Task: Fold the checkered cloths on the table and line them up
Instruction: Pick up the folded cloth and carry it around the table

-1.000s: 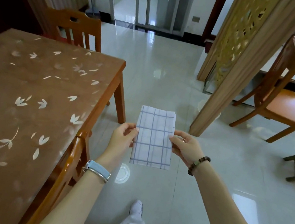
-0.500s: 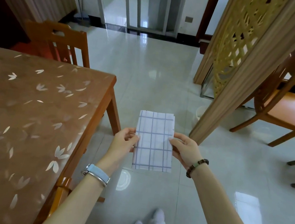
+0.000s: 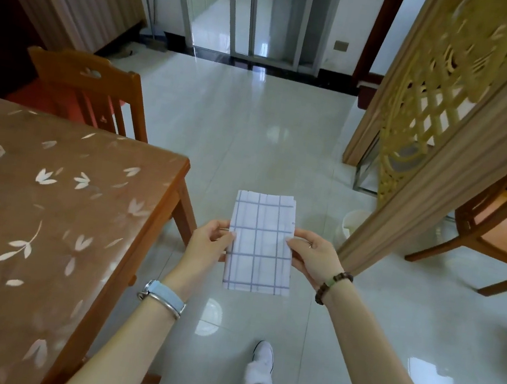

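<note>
We see a folded checkered cloth (image 3: pixel 260 245) held flat in the air above the tiled floor (image 3: pixel 252 146), just off the table's (image 3: pixel 47 211) right edge. The left hand (image 3: pixel 208 245) pinches its left edge and the right hand (image 3: pixel 314 259) pinches its right edge, thumbs on top. A wooden chair (image 3: pixel 97 88) stands at the table's far side.

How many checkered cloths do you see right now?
1. The folded checkered cloth is held over the floor, right of the table, pinched by the left hand and right hand. Others may lie on table parts out of frame.
</note>
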A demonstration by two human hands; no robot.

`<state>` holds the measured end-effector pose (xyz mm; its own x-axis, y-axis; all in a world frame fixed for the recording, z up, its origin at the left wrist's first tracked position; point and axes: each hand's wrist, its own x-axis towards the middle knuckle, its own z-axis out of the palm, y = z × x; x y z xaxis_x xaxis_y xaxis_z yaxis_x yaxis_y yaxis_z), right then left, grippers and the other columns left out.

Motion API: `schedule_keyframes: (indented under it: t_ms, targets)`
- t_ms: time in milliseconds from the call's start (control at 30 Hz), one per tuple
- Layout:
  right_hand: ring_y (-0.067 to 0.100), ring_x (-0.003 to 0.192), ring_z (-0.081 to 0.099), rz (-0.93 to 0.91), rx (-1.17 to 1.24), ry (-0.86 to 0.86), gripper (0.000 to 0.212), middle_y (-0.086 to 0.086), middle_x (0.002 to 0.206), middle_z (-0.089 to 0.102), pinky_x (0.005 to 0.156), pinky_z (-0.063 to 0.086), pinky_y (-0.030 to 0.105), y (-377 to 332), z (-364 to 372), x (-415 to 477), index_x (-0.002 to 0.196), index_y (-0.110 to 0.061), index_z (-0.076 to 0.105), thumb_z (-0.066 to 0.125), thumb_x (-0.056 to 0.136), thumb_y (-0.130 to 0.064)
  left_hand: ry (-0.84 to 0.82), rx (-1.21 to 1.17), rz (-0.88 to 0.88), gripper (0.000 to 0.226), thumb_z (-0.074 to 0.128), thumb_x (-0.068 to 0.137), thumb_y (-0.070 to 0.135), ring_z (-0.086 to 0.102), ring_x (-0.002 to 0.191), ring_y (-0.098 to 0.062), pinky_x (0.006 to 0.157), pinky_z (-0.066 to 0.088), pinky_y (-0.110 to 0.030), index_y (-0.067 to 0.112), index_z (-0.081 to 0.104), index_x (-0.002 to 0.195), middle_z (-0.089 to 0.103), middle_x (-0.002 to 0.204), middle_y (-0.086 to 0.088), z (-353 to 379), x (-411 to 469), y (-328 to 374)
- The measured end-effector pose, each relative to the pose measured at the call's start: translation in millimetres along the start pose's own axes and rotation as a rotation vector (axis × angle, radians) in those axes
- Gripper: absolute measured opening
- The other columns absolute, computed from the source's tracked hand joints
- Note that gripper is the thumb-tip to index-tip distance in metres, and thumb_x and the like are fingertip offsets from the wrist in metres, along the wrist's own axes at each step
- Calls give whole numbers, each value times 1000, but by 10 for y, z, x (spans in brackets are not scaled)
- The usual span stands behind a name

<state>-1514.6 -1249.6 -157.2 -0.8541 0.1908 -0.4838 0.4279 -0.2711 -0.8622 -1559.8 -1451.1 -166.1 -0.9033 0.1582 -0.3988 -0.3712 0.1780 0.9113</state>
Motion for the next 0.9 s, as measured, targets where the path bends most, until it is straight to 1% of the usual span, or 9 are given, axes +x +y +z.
schedule_keyframes:
  t_ms: [67, 200, 333, 433, 533, 633, 733, 833, 900]
  targets:
    - [21, 82, 66, 5, -3, -19, 17, 15, 96, 68, 71, 59, 23, -133, -53, 207, 98, -10, 64, 51, 94, 1, 8, -9, 5, 19, 54, 99, 8, 66, 81, -14, 62, 53, -21, 9, 62, 115, 65, 87, -3, 85, 186, 103]
    - [25, 86, 66, 17, -26, -38, 18, 17, 98, 68, 70, 59, 23, -371, -144, 595, 97, -9, 64, 51, 93, 3, 27, -17, 11, 17, 52, 99, 8, 65, 83, -12, 59, 51, -12, 11, 61, 113, 66, 92, -6, 236, 520, 284]
    - [22, 82, 67, 13, -41, -45, 19, 16, 95, 69, 67, 58, 22, -579, -215, 972, 98, -9, 65, 51, 93, 3, 40, -46, 2, 21, 51, 99, 7, 62, 86, -22, 61, 52, -20, 7, 61, 117, 62, 94, -15, 353, 863, 420]
    - [21, 80, 68, 18, -32, -57, 19, 14, 92, 70, 65, 57, 22, -708, -223, 1232, 102, -6, 66, 52, 93, 3, 52, -75, -5, 17, 52, 99, 6, 63, 88, -22, 66, 54, -21, 13, 62, 111, 63, 96, -15, 394, 1102, 509]
    - [20, 80, 70, 28, -25, -62, 18, 12, 90, 71, 65, 57, 22, -834, -199, 1515, 96, -10, 66, 52, 93, 2, 77, -109, 3, 19, 51, 98, 4, 61, 82, -17, 60, 52, -17, 19, 62, 100, 60, 91, -12, 404, 1383, 603]
    - [20, 81, 69, 39, -32, -83, 16, 14, 93, 70, 66, 56, 22, -955, -151, 1832, 94, -9, 65, 52, 93, 0, 102, -110, -1, 20, 51, 98, 5, 60, 79, -13, 62, 51, -18, 23, 61, 96, 61, 90, -7, 388, 1695, 698]
    - [22, 84, 68, 49, -27, -92, 17, 16, 96, 69, 66, 56, 22, -1045, -102, 2150, 96, -9, 65, 52, 93, 0, 111, -108, -8, 19, 52, 98, 6, 58, 83, -16, 69, 50, -25, 22, 62, 97, 59, 88, -6, 366, 2001, 782]
    - [24, 90, 69, 53, -38, -103, 18, 20, 103, 70, 69, 57, 24, -1168, -42, 2509, 102, -7, 66, 52, 94, -1, 119, -136, -20, 19, 51, 97, 2, 55, 82, -20, 71, 48, -30, 18, 63, 97, 57, 81, -5, 333, 2360, 902]
    - [23, 89, 69, 63, -51, -111, 19, 19, 103, 70, 70, 57, 24, -1298, 46, 2752, 105, -7, 65, 51, 94, -1, 125, -141, -22, 21, 51, 96, 1, 55, 82, -21, 72, 47, -32, 19, 62, 95, 57, 83, -8, 279, 2619, 1000]
